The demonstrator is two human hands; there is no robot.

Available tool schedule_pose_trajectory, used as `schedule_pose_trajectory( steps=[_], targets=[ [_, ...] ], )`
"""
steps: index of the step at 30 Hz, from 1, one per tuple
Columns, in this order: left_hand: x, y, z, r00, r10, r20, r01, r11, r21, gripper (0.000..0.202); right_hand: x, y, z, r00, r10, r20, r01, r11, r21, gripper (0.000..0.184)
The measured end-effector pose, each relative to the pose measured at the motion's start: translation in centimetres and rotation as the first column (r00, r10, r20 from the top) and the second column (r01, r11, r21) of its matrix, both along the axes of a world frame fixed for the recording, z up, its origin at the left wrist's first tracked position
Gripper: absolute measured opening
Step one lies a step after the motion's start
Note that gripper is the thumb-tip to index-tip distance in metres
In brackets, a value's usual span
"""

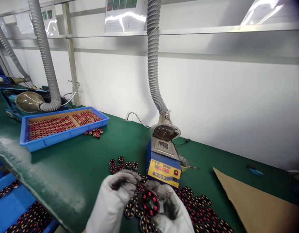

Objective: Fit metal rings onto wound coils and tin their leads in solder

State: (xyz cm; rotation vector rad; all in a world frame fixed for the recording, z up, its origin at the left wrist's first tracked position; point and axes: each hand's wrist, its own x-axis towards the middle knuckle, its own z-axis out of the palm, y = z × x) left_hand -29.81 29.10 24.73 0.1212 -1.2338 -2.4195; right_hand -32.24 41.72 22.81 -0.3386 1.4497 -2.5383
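Note:
My right hand [170, 204], in a white glove with darkened fingertips, grips a round motor stator [150, 203] with red segments around a dark centre. My left hand [122, 184], gloved the same way, is just left of it, fingers curled and pressed together; whatever they hold, if anything, is hidden. More stators [128, 165] with red or copper-coloured segments lie behind and below my hands. A large pile of stators [203, 213] spreads to the right of my right hand. Beyond the hands stands a blue and yellow heating unit [164, 171] with a red digital display.
A flexible exhaust duct [154, 58] ends in a hood [165, 132] over the unit. A blue tray [67, 134] of stators stands at left on the green table [91, 168]. Cardboard [266, 204] lies at right. A blue bin [13, 207] with stators is lower left.

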Motion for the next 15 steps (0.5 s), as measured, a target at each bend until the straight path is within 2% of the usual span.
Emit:
schedule_pose_trajectory(
  steps=[2,4,6,8,10,12,15],
  targets=[
    [0.2,-0.5,0.0,0.995,0.093,-0.044,-0.093,0.996,0.007,0.008,-0.1,0.4,-0.3,1.000,0.010,0.011,-0.010,1.000,-0.006,0.038],
    [0.2,-0.9,0.2,0.991,0.132,-0.006,-0.132,0.990,-0.044,0.008,-0.4,0.9,-0.9,0.999,0.033,0.019,-0.032,0.999,-0.030,0.040],
    [0.1,-0.7,0.6,0.994,0.058,0.095,-0.046,0.992,-0.121,0.017,-0.7,1.4,-1.8,0.997,0.081,0.012,-0.081,0.995,-0.056,0.041],
    [0.1,-0.2,1.2,0.970,-0.114,0.213,0.153,0.972,-0.175,0.029,-0.9,1.7,-2.6,0.991,0.132,-0.012,-0.132,0.990,-0.050,0.044],
    [0.1,0.6,1.7,0.928,-0.266,0.260,0.321,0.926,-0.199,0.031,-1.0,1.8,-3.0,0.989,0.142,-0.032,-0.142,0.990,-0.018,0.048],
    [0.0,1.3,1.7,0.922,-0.318,0.223,0.363,0.909,-0.206,0.017,-0.8,1.4,-2.9,0.994,0.107,-0.030,-0.107,0.994,0.008,0.047],
    [0.0,1.7,0.9,0.963,-0.247,0.109,0.264,0.946,-0.189,0.002,-0.2,0.5,-2.1,0.999,0.035,-0.011,-0.035,0.999,0.003,0.040]
  ],
)
